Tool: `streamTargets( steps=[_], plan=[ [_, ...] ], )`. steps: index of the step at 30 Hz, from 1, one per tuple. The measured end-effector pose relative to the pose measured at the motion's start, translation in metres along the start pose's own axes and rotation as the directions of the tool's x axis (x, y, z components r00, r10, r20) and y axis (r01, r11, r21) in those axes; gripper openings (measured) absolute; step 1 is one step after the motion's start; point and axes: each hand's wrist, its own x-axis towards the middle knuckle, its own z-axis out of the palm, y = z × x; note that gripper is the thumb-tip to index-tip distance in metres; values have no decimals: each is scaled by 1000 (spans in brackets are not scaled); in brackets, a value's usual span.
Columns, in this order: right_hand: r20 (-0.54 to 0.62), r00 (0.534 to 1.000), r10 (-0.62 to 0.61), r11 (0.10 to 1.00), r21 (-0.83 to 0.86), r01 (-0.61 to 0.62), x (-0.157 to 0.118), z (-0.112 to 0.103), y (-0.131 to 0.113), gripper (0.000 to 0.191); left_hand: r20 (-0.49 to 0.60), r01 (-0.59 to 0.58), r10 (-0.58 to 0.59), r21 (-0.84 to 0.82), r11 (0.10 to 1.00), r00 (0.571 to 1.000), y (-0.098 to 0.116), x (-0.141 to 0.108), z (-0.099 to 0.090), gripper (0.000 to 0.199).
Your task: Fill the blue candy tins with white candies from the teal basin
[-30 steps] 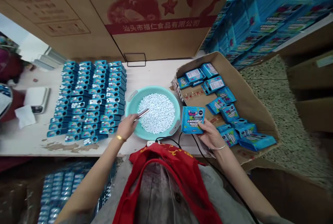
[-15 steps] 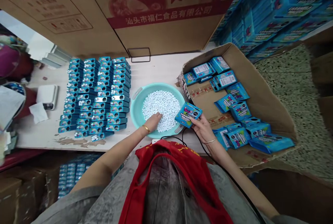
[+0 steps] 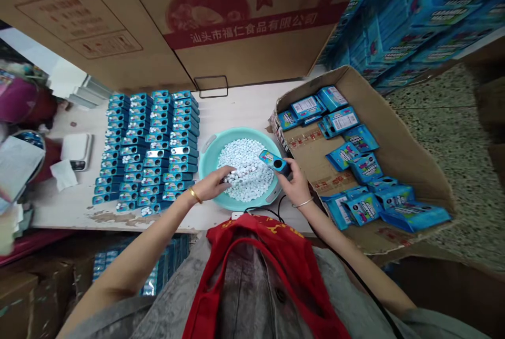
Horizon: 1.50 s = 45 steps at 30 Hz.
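Note:
My right hand [image 3: 295,181] grips a small blue candy box [image 3: 273,161], tilted over the right side of a turquoise basin [image 3: 209,163]. The box's narrow end, with a dark round hole, faces up. White candy pellets [image 3: 248,152] heap in the basin. Above them, at the basin's left, my left hand [image 3: 213,182] is closed, fingertips together. A raised row of pellets stretches from these fingertips toward the box; what carries them I cannot make out. Left of the basin, several rows of blue boxes [image 3: 152,144] stand with their holed ends up.
An open cardboard carton [image 3: 410,165] with several blue boxes lies to the right. Large cartons [image 3: 248,60] wall off the back. A small white scale [image 3: 76,151] stands at the left. A black cable [image 3: 339,263] runs past my right forearm. More blue boxes [image 3: 430,18] are stacked at the back right.
My left hand has lifted out of the pellets and moved left, with a row of pellets now raised at its fingertips. My right hand has turned the box so its holed end faces up.

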Motion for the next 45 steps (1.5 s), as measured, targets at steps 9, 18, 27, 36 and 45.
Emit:
streamTargets(
  steps=[9, 18, 27, 36, 45],
  plan=[
    [149, 954, -260, 939, -194, 285, 2, 32, -2, 41, 181, 57, -171, 506, 861, 969, 87, 20, -37, 33],
    [139, 951, -276, 937, -182, 298, -4, 38, 4, 39, 92, 131, -314, 773, 620, 945, 154, 29, -28, 35],
    [52, 992, -117, 981, -152, 123, 5, 22, 7, 33, -190, 371, -321, 566, 736, 928, -16, 53, 1, 38],
    [-32, 999, -30, 996, -87, 28, 13, 17, 3, 34, -34, 185, -182, 245, 952, 983, -45, 62, 107, 46],
    [-20, 998, -66, 994, -85, 64, 19, 10, 9, 34, -50, 69, -75, -120, 990, 996, -23, 28, 62, 37]
  ],
)
